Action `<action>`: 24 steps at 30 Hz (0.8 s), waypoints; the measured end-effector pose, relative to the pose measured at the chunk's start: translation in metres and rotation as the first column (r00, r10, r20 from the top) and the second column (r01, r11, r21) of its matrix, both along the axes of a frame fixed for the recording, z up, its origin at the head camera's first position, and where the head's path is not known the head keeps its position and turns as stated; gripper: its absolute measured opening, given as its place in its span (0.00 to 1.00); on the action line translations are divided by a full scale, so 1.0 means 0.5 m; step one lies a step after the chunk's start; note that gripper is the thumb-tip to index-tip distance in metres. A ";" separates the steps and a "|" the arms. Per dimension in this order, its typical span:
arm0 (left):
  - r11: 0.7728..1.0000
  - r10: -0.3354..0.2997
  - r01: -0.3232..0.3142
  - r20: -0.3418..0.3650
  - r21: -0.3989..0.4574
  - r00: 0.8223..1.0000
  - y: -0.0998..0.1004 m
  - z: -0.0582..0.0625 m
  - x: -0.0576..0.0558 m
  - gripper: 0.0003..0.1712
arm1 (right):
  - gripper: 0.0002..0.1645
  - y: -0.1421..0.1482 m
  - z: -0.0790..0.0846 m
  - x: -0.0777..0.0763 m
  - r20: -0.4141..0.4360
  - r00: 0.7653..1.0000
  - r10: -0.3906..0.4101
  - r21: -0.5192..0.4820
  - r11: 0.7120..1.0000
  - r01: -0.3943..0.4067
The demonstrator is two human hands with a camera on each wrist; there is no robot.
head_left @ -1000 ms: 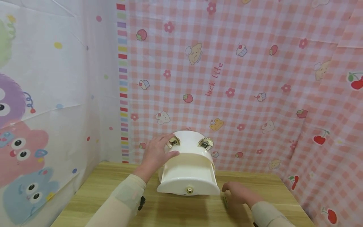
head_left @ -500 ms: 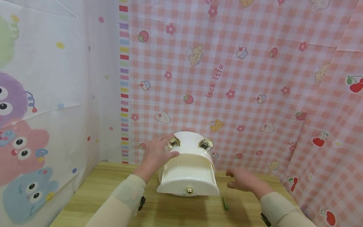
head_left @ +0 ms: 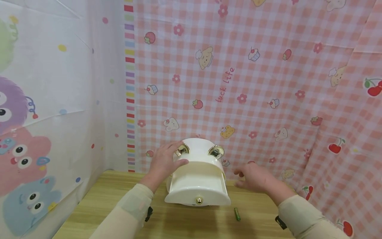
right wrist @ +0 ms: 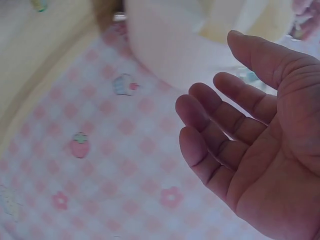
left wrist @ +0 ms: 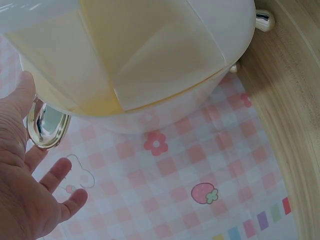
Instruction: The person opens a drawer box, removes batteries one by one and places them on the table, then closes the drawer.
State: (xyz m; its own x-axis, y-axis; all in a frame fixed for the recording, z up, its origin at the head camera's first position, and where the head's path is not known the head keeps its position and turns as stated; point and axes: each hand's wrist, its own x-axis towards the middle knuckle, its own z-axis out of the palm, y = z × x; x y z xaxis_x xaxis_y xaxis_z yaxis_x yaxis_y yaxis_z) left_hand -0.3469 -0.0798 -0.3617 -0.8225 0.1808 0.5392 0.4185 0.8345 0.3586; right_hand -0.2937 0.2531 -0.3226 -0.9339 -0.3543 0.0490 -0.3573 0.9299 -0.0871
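Note:
A white rounded box (head_left: pixel 198 149) with two gold ring ornaments stands on the table. Its drawer (head_left: pixel 197 187) is pulled out toward me and has a gold knob (head_left: pixel 199 200). My left hand (head_left: pixel 164 162) rests on the box's left side. In the left wrist view, its thumb (left wrist: pixel 24 95) lies at the box's edge beside a gold ornament (left wrist: pixel 47 125), and the other fingers spread loosely. My right hand (head_left: pixel 255 177) is raised to the right of the box, holding nothing, fingers relaxed (right wrist: pixel 240 135). A small green cylinder, like a battery (head_left: pixel 237 214), lies on the table right of the drawer.
The wooden table (head_left: pixel 98 205) ends at a pink checked cloth (head_left: pixel 253 83) hung behind the box and along the right. On the left hangs a white cloth (head_left: pixel 74 83) with cartoon figures.
My right hand has lifted away from the green cylinder, moving up and back, which brings the cylinder into full sight. My left hand, the box and the pulled-out drawer stay put.

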 end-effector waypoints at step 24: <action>1.000 -0.007 0.007 0.019 0.019 1.000 0.000 0.002 0.004 0.47 | 0.06 -0.154 0.073 0.047 -0.025 0.973 0.228 -0.029 0.973 -0.229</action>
State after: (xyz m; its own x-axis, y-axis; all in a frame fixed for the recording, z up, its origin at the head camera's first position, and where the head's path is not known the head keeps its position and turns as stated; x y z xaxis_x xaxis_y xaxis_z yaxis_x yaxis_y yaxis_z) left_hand -0.3448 -0.0797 -0.3606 -0.8314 0.1764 0.5269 0.4173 0.8243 0.3826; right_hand -0.2704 0.1761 -0.2858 -0.8271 -0.5560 0.0822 -0.5620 0.8204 -0.1050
